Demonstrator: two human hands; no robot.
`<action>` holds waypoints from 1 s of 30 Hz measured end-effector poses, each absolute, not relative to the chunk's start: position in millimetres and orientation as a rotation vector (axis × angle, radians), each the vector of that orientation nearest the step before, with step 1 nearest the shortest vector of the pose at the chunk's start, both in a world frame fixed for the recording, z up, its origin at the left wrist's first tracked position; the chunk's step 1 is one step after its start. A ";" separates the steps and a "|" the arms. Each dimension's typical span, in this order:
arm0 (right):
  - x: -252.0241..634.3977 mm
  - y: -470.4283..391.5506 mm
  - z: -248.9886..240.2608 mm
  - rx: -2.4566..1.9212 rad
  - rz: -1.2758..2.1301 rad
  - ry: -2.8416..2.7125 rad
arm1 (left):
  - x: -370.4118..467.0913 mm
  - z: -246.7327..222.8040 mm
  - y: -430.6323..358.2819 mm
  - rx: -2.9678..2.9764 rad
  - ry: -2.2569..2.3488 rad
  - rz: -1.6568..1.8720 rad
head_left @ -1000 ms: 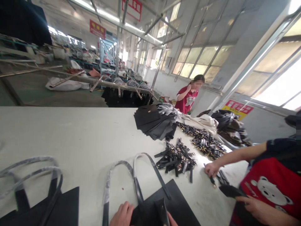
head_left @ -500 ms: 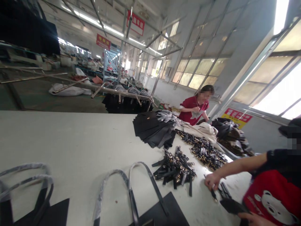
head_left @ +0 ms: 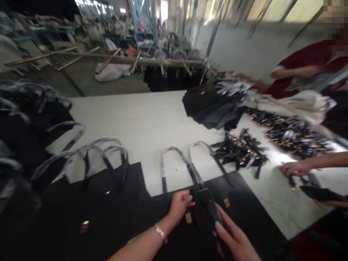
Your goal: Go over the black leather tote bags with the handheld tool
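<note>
My left hand is at the upper edge of a black bag panel, its fingers bent and closed on the material. Grasped in my right hand is a long, flat black piece; blur and dark colour hide exactly what it is. Two looped handles in clear wrapping rise from the panel beyond my hands. Between my hands a small gold metal plate shows on the black material, and another gold plate lies further right.
More black bags with wrapped handles cover the left side of the pale table. A fan of black panels lies behind a heap of black straps with gold buckles. At right, a co-worker's hand works near the straps.
My view has tipped down and turned left. Both my hands now show over the black panel, where neither was visible before. The co-worker's hand stays by the straps.
</note>
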State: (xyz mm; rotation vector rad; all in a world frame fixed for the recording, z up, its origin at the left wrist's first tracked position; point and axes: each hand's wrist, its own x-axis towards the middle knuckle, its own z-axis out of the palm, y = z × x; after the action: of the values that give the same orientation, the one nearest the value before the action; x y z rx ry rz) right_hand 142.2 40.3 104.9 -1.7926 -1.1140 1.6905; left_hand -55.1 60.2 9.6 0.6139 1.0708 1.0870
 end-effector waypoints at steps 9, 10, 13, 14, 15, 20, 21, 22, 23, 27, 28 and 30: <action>126.0 37.9 97.9 -1.782 1.947 -1.088 | -53.0 -2.6 61.3 0.489 1.025 1.117; 121.0 41.5 97.6 -1.768 1.960 -1.092 | -53.1 -1.8 60.7 0.490 1.010 1.117; 104.0 56.7 96.5 -1.741 1.933 -1.078 | -52.2 -3.0 59.1 0.457 0.998 1.118; 100.4 62.1 96.4 -1.743 1.879 -1.072 | -51.6 -4.7 58.5 0.433 1.011 1.124; 98.7 66.7 96.7 -1.753 1.823 -1.064 | -51.0 -6.8 58.0 0.408 1.028 1.130; 113.5 67.0 104.8 -1.853 1.842 -1.043 | -50.0 -13.0 57.8 0.359 1.065 1.140; 116.3 63.7 106.6 -1.861 1.896 -1.041 | -50.2 -12.5 58.3 0.370 1.053 1.132; 117.4 60.6 107.8 -1.863 1.944 -1.039 | -50.4 -11.8 58.7 0.385 1.040 1.123; 116.8 58.2 108.2 -1.862 1.980 -1.040 | -50.5 -11.0 59.1 0.401 1.029 1.115; 104.2 58.0 102.4 -1.799 1.952 -1.067 | -49.5 -9.2 59.7 0.422 1.037 1.112; 101.5 58.5 100.6 -1.781 1.922 -1.074 | -49.1 -8.7 59.6 0.421 1.043 1.119; 98.6 57.6 99.0 -1.758 1.924 -1.085 | -48.9 -7.1 59.2 0.422 1.047 1.136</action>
State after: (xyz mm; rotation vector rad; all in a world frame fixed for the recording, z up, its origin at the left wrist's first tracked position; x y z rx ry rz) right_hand 98.6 57.6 99.0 -1.7576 -1.0853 1.9242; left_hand -48.9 59.2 -7.1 0.4218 1.0466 1.1359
